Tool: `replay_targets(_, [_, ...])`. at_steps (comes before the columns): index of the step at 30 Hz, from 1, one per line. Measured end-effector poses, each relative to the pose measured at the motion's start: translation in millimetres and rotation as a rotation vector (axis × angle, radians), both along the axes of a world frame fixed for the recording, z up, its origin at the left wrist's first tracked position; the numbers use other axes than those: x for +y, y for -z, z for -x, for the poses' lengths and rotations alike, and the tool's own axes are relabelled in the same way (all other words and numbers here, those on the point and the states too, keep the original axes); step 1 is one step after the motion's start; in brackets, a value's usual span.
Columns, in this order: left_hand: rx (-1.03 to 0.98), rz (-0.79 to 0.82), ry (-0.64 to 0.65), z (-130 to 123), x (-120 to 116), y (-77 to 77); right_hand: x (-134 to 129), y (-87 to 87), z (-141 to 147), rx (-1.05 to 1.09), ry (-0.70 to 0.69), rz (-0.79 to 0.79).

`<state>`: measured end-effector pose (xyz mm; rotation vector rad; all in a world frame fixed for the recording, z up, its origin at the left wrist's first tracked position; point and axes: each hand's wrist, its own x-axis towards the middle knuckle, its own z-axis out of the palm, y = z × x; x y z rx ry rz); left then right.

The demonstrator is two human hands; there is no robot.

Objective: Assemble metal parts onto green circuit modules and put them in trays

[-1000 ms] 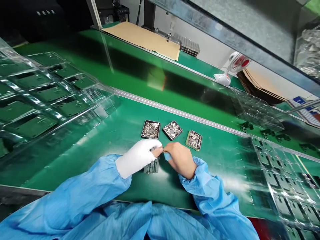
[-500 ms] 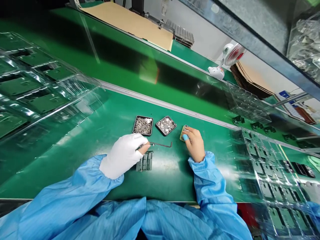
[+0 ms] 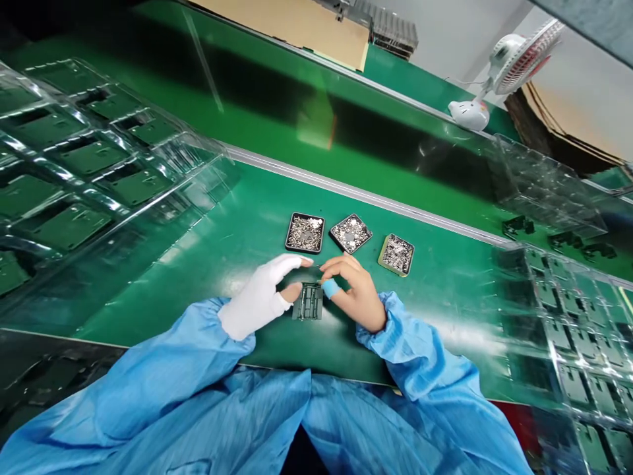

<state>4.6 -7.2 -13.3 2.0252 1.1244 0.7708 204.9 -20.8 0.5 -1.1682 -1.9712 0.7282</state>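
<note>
A dark green slotted plastic part lies on the green bench between my hands. My left hand, in a white glove with bare fingertips, is at its upper left. Thumb and forefinger are apart, the thumb by the part's edge. My right hand, with a blue cover on the thumb, bends its fingers together at the part's upper right corner. What they pinch is too small to make out. A short dark piece shows between the two hands' fingertips; the rest of it is hidden.
Three small trays of silvery screws stand beyond my hands: a black one, a turned one and a yellow-edged one. Clear trays of green parts flank me left and right. A metal rail crosses behind; a white fan stands farther back.
My right hand has moved left from the yellow-edged tray to the green part. My left fingers have spread apart, and the L-shaped hex key they held no longer shows clearly. The view has shifted.
</note>
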Motion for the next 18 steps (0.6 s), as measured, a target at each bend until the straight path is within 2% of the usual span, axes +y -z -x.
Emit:
replay_targets(2, [-0.058,0.185,0.06,0.3,-3.9,11.3,-3.2,3.8,3.9,-0.03,-0.034,-0.012])
replay_targets(4, [-0.073,0.279,0.051,-1.0,-7.9,20.6,-5.8,7.9,9.4,-0.065,-0.053,-0.028])
replay_targets(7, [-0.084,0.299,-0.005,-3.7,-12.0,26.3,-7.7,12.4,14.9,-0.107,-0.046,-0.039])
replay_targets(12, [-0.124,0.307,0.035,-5.5,-12.3,21.5,-8.4,15.7,15.0,-0.114,-0.031,-0.056])
replay_targets(18, [-0.129,0.302,0.025,-6.2,-11.8,20.1,-9.2,21.0,16.5,-0.06,-0.008,-0.076])
